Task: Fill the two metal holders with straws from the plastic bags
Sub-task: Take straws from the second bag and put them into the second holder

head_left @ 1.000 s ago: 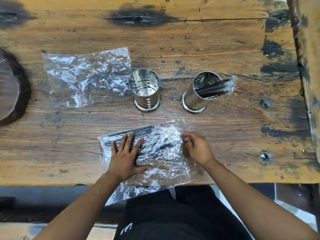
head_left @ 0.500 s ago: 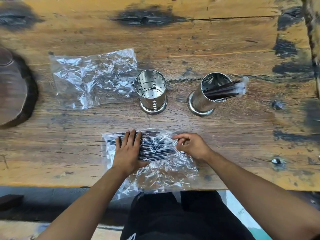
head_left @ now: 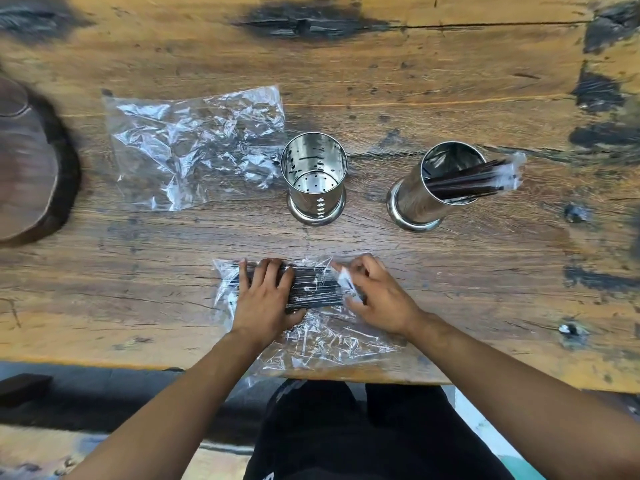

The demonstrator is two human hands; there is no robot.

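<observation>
Left of the empty holder (head_left: 313,180) an emptied plastic bag (head_left: 194,147) lay crumpled flat on the table (head_left: 450,77). Nearer the table's edge than that holder, the left hand (head_left: 265,301) pressed flat, fingers (head_left: 266,271) spread, on a bag of dark straws (head_left: 313,289). The right hand (head_left: 375,299) curled at the bag's right end, seemingly pinching the plastic, though blur hid the grip. Right of the empty holder, a second holder (head_left: 433,188) held wrapped straws (head_left: 478,176), leaning rightward.
</observation>
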